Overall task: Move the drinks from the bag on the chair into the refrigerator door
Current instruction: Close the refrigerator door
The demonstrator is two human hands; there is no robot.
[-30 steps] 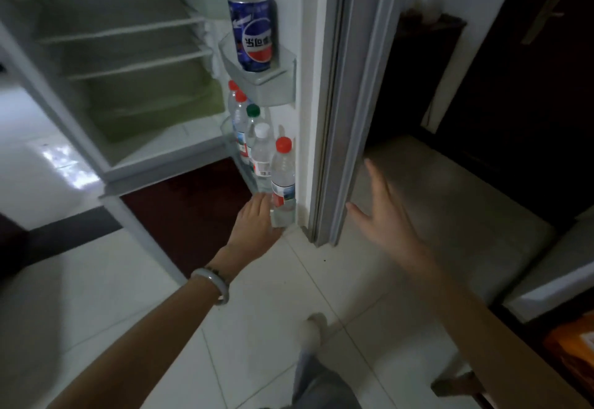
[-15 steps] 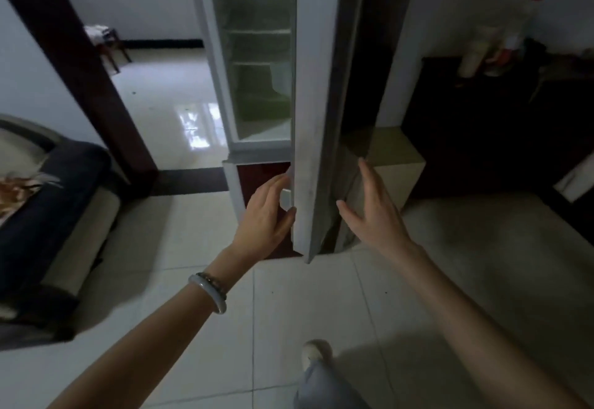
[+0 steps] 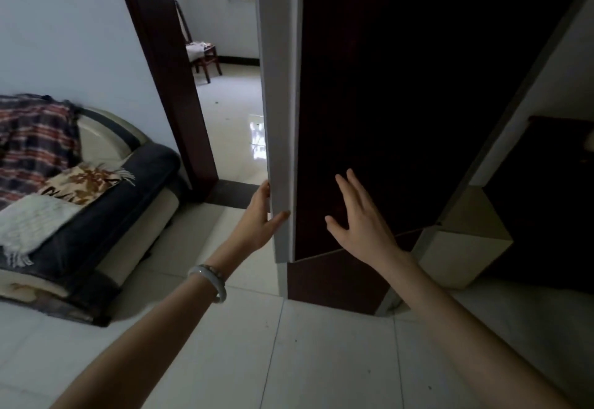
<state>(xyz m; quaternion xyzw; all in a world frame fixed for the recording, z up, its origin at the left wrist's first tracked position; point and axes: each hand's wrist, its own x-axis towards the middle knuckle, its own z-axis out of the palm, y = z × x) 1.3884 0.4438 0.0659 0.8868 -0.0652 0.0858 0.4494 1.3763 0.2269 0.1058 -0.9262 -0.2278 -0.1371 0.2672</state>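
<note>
The refrigerator door point(image 3: 401, 93) fills the middle of the view, its dark maroon front facing me and its white edge point(image 3: 280, 138) on the left. My left hand point(image 3: 261, 218) grips that white edge near its bottom, thumb on the front and fingers behind. My right hand point(image 3: 360, 215) lies flat on the dark front with fingers spread, holding nothing. The drinks and the inside of the door are hidden. No bag is in view.
A dark sofa point(image 3: 96, 215) with a striped blanket and cushions stands at the left. A dark doorframe point(image 3: 167, 80) leads to a room with a wooden chair point(image 3: 201, 54). A beige box point(image 3: 466, 235) sits right of the fridge, beside dark furniture point(image 3: 546, 199).
The door has swung from wide open, drinks showing, to nearly closed. My left hand moved from the bottle shelf to the door's edge. My right hand now rests on the door's front.
</note>
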